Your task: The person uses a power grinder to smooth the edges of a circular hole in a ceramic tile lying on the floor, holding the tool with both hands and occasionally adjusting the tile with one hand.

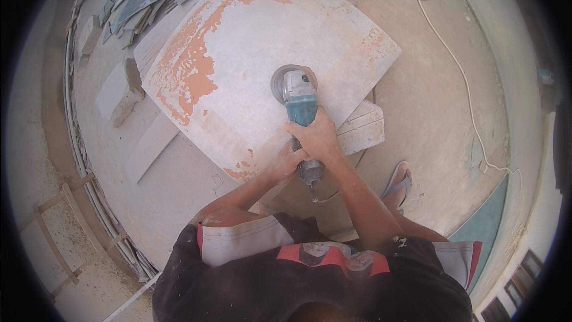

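An angle grinder (301, 107), teal with a grey metal head, is held by both my hands over a large pale slab (244, 65). Its round disc (277, 85) lies against the slab's surface, near the middle. My right hand (319, 137) wraps round the teal body just behind the head. Lower down, my left hand (287, 163) grips the dark rear part of the handle. Patches of orange coating (193, 77) show on the slab, mostly along its left side, with smaller ones at the right and bottom corners.
Stacked broken tile pieces (149, 0) lie at the upper left, with rough stone blocks (121, 92) below them. A white block (363, 126) sits under the slab's right edge. A pale cable (453, 53) runs along the right floor. My sandalled foot (398, 183) is beside the slab.
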Available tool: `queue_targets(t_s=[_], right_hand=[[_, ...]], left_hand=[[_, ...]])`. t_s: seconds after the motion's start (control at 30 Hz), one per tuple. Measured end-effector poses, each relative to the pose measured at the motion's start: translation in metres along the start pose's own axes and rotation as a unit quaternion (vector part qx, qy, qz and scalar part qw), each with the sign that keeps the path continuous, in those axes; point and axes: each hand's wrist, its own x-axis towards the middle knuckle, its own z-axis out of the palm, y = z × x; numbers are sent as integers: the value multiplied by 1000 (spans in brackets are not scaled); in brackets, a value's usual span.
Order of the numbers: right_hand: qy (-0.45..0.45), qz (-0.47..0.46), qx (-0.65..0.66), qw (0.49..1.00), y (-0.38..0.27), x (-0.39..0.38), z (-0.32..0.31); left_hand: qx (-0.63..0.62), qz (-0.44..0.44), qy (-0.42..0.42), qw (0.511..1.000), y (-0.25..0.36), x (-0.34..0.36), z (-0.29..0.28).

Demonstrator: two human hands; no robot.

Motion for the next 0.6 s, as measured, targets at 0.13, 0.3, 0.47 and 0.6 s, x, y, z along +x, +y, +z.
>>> queue_targets(t_s=[0.13,0.3,0.47,0.6], right_hand=[[0,2,-1,1000,1,1,1],[10,-6,-11,1000,6,4,3],[8,-15,-16,1000,5,2,1],[11,-18,-12,1000,9,4,2]], left_hand=[[2,-31,-29,999,-6,4,-12],[9,-32,-28,999,-7,4,-14],[5,-15,-14,1000,-9,4,-11],[11,-28,-22,999,-12,6,-15]])
